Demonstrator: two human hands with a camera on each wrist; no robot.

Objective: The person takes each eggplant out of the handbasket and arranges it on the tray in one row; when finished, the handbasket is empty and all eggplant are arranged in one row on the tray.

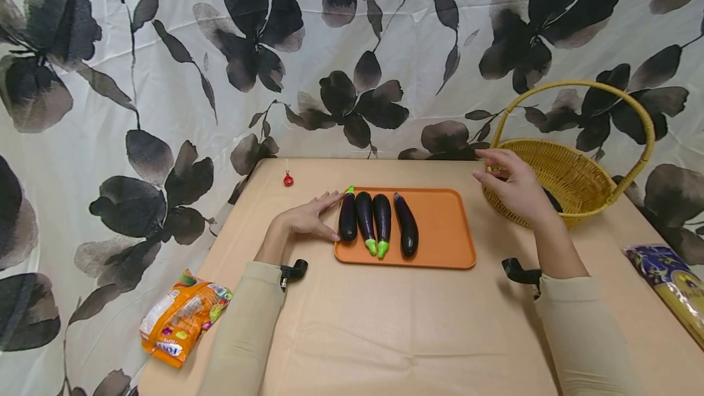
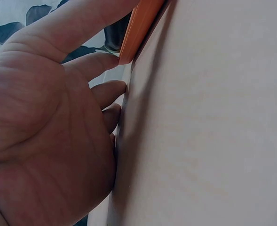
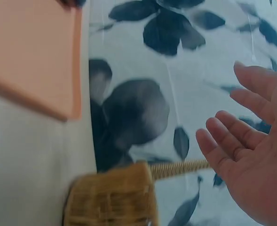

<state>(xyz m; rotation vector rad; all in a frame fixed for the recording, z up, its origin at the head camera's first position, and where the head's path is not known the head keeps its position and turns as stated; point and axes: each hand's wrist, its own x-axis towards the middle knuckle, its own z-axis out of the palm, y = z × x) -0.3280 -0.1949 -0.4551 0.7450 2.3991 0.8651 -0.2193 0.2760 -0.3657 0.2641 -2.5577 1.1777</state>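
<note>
Several dark purple eggplants (image 1: 382,219) lie side by side on an orange tray (image 1: 440,225); the rightmost eggplant (image 1: 406,225) is set slightly apart. My left hand (image 1: 308,217) rests at the tray's left edge, its extended fingers beside the leftmost eggplant (image 1: 348,217). In the left wrist view, that hand (image 2: 49,117) has its thumb and fingertips at the tray's rim (image 2: 140,28). Above the left side of a yellow wicker basket (image 1: 572,170), my right hand (image 1: 514,185) holds nothing, fingers loosely extended. Behind its wrist, a dark thing (image 1: 553,201) shows partly inside the basket.
An orange snack bag (image 1: 184,319) lies at the table's left edge. Near the back left is a small red ornament (image 1: 288,180). A blue and yellow package (image 1: 668,283) sits at the right edge. Floral cloth (image 1: 330,29) hangs behind the table. The basket's tall handle (image 1: 649,121) arches upward.
</note>
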